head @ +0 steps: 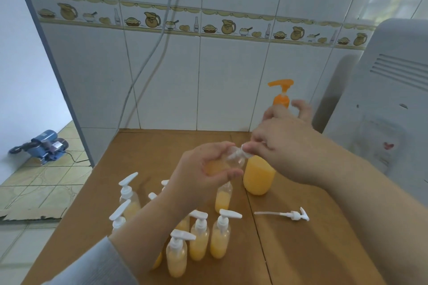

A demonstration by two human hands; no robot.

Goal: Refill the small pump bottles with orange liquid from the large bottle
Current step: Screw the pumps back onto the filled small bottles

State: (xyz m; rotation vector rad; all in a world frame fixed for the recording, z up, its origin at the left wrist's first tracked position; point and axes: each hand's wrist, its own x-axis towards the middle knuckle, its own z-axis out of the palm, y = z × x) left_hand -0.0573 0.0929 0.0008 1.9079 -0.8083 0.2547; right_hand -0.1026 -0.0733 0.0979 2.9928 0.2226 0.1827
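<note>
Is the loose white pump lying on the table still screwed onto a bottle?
No. The loose white pump lies alone on the wooden table, its tube bare, apart from every bottle.

Left hand (206,169): raised above the table, fingers curled round a small tilted bottle (231,162), thumb on top.
Right hand (282,146): reaches across from the right, fingertips pinching the white cap (243,151) at the bottle's neck.
Left forearm: grey sleeve.
</note>
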